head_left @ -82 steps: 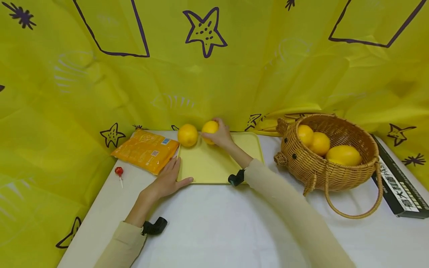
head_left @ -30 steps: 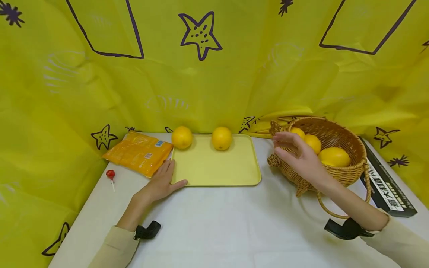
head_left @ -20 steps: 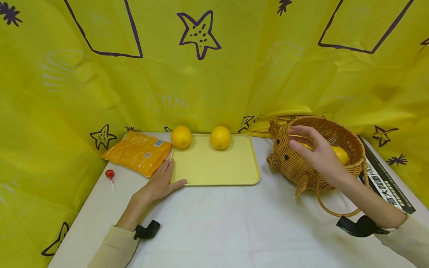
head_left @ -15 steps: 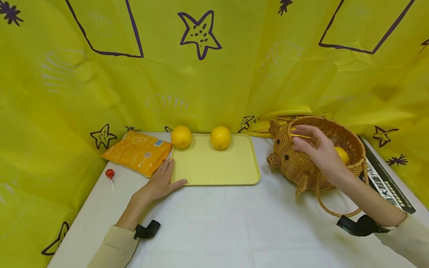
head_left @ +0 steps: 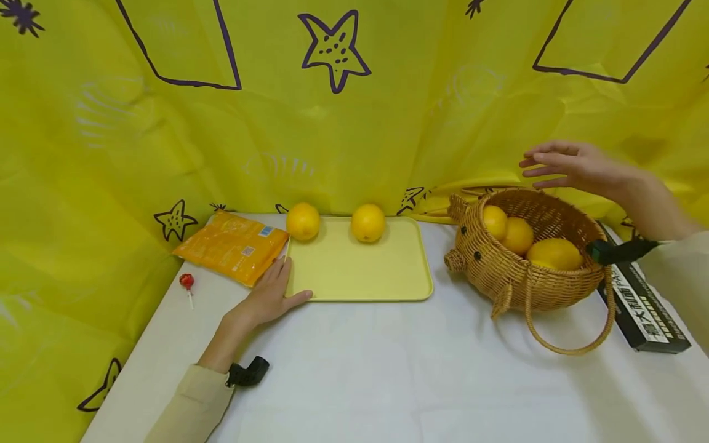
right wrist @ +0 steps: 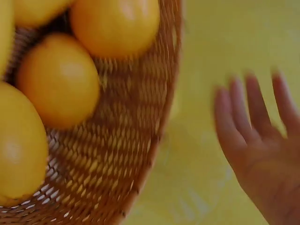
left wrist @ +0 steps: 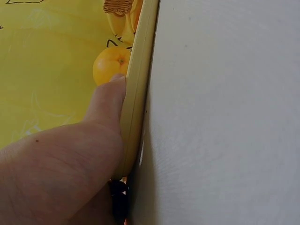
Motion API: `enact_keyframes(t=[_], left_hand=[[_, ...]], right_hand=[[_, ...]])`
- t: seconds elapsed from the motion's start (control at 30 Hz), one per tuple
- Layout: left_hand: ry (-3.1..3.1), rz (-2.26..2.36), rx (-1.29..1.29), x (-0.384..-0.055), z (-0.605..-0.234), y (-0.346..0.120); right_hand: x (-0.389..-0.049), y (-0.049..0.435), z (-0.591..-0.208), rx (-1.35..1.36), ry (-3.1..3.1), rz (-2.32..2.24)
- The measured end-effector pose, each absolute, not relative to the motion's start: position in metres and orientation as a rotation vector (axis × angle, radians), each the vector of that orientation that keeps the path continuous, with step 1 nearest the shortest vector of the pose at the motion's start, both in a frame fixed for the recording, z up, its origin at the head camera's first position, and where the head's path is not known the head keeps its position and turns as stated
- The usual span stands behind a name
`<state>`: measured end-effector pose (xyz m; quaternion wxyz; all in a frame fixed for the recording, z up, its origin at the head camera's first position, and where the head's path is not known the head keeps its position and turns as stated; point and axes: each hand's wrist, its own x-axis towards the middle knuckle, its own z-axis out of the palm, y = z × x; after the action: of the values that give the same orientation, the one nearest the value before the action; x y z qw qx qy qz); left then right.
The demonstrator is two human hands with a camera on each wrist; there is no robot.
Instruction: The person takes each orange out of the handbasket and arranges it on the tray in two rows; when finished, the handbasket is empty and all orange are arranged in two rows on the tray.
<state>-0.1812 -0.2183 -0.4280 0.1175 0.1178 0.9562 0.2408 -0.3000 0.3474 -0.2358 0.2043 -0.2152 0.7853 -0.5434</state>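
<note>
left hand (head_left: 270,296) touching yellow tray (head_left: 360,271), near-left corner | right hand (head_left: 581,169) raised near wicker basket (head_left: 559,296) holding yellow fruit (head_left: 555,254) | two oranges (head_left: 368,223) at tray's far edge

The basket (head_left: 493,283) is rough woven wicker. The tray (head_left: 360,267) resembles smooth, matt plastic; the packet (head_left: 229,246) is glossy, creased film.

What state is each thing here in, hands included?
Tray: flat on the table
Left orange: at the tray's far-left corner
Right orange: resting on the tray's far side
Basket: upright, uncovered, holding fruit
Handle: drooping down
Packet: lying flat, seal unclear
Lollipop: lying down, wrapper unclear
Black box: lying flat, partly hidden
Left hand: touching the tray
Right hand: raised, holding nothing
</note>
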Motion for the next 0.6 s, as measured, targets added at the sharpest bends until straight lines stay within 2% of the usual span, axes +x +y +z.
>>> enact_keyframes(t=[0.17, 0.4, 0.6], left_hand=[[2.807, 0.697, 0.355, -0.184, -0.427, -0.218], [2.813, 0.704, 0.358, -0.185, -0.428, -0.219], [2.791, 0.723, 0.351, -0.184, -0.427, -0.218]], right_hand=[[-0.316, 0.367, -0.246, -0.71, 2.021, -1.137], [-0.332, 0.373, -0.277, -0.578, 1.424, -1.353], [-0.328, 0.366, -0.294, -0.473, 1.564, -1.311]])
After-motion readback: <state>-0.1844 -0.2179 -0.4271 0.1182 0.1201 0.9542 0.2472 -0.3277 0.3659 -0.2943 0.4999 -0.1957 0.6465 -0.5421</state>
